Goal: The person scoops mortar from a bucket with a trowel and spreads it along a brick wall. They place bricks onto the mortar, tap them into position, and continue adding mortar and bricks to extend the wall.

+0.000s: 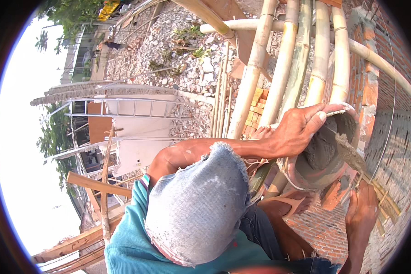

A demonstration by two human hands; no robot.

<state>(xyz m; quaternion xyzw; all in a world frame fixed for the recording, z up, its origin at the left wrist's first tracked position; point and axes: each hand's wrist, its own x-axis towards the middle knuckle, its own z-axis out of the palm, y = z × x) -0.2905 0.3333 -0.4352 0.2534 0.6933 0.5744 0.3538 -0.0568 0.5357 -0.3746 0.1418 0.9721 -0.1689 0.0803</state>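
Note:
My left hand (301,130) is closed on the rim of a mortar bucket (298,176), thumb at the lip. The bucket tilts toward me, its walls smeared with grey. Wet mortar (322,148) lies inside. At the bucket's right side, a mortar-coated trowel (351,155) reaches over the edge. My right hand (363,201) is wrapped round its handle end, most of which the fingers hide. Beside that hand, just under the bucket, is an orange brick (335,192) with mortar on it. My bare foot in a sandal (290,203) shows below the bucket.
Bamboo poles (287,59) run side by side as a platform, crossed by another pole (388,64). A brick wall (392,132) rises at the right. Far below are rubble (169,55), stacked bricks (257,109) and a ladder (137,108). My denim-covered knee (196,205) fills the lower middle.

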